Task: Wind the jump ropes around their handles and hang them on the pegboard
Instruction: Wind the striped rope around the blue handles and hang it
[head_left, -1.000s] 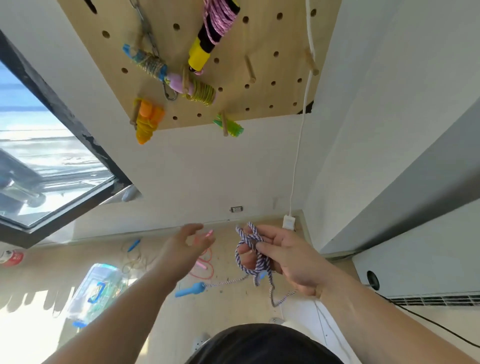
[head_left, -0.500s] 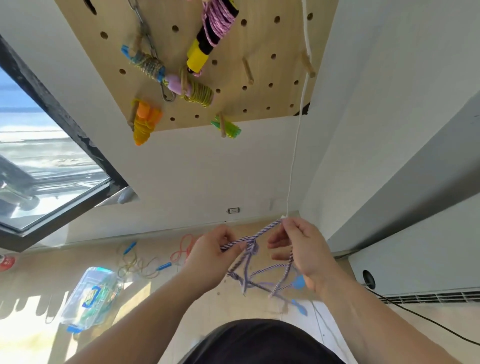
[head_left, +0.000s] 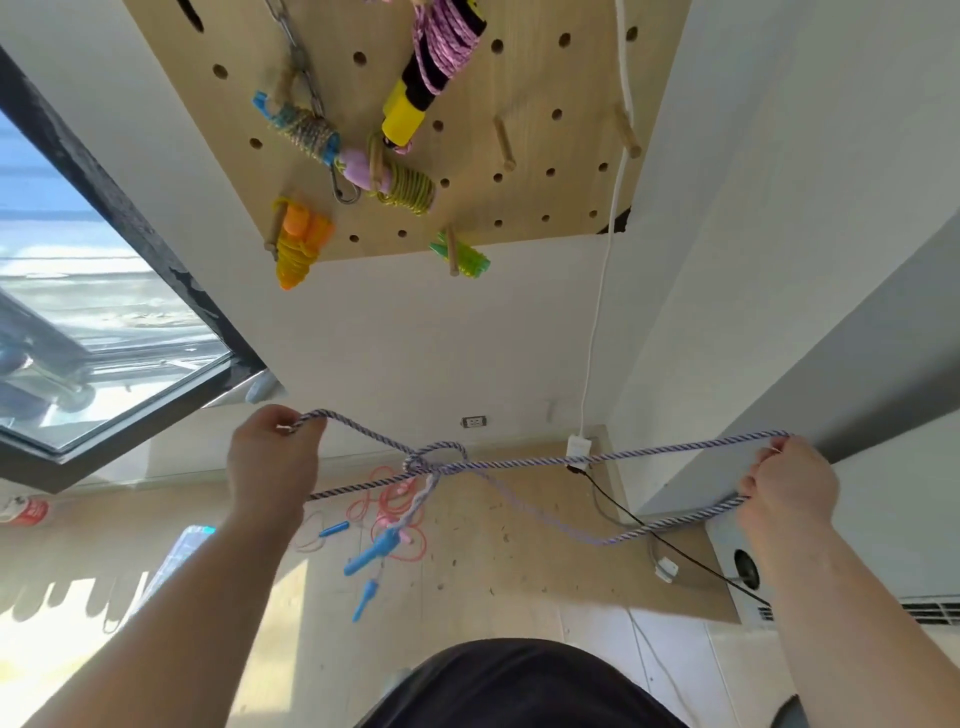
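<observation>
My left hand and right hand pinched the rope — limp, light, knotted midway — better gripped, I judged, by its handles.

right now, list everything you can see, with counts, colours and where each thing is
pegboard: one, light wood, on the wall above
wound jump ropes: about five, pink, tan, yellow-green, yellow, green, on pegboard pegs
chain: one, metal, hanging on the pegboard
striped rope: one, purple-white, stretched between both hands, knotted mid-span
blue handles: two, blue, dangling below the knot
loose rope: one, orange-red, on the floor
white cable: one, white, down the right wall
window: one, black frame, left
left hand: one, grips the striped rope at left
right hand: one, grips it at right
</observation>
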